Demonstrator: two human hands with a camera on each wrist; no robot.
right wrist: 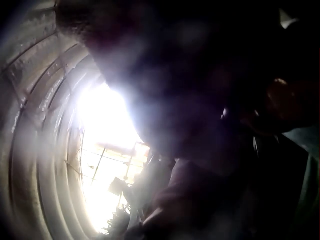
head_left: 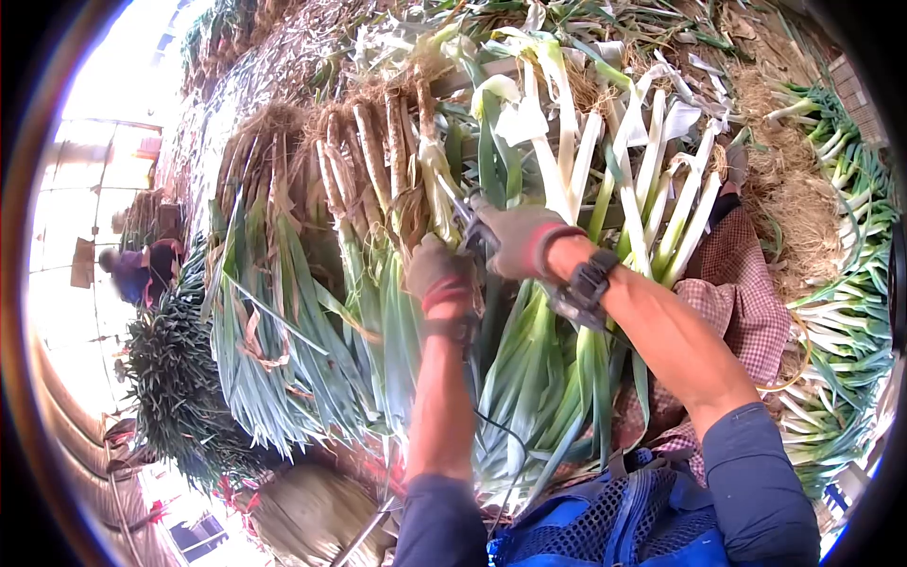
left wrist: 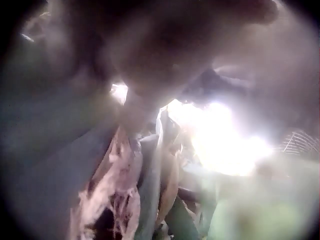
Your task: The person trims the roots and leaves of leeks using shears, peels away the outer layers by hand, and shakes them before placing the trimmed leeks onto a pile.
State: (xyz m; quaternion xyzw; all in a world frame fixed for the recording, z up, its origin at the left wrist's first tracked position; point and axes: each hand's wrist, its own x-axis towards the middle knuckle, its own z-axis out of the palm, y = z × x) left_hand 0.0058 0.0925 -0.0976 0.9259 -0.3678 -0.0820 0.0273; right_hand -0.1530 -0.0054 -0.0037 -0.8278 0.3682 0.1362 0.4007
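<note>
Gloved in grey-brown and red, the left hand (head_left: 439,269) grips a leek (head_left: 435,180) just below its pale stalk, in the head view. Close on its right, the gloved right hand (head_left: 520,238) holds a dark tool (head_left: 480,234) whose thin tip reaches the stalk. Unpeeled leeks (head_left: 373,156) with brown, rooty ends lie left of the hands; leeks with clean white stalks (head_left: 572,170) lie to the right. The left wrist view shows a blurred glove (left wrist: 160,50) above dry leaves (left wrist: 117,190). A dark, blurred shape fills much of the right wrist view; its details are hidden.
Trimmed leeks (head_left: 841,331) line the far right beside a heap of cut roots (head_left: 789,189). Scraps (head_left: 312,47) cover the ground at the top. A thin cable (head_left: 515,439) hangs near the forearms. Another person (head_left: 142,272) is at the far left, near a dark green pile (head_left: 189,378).
</note>
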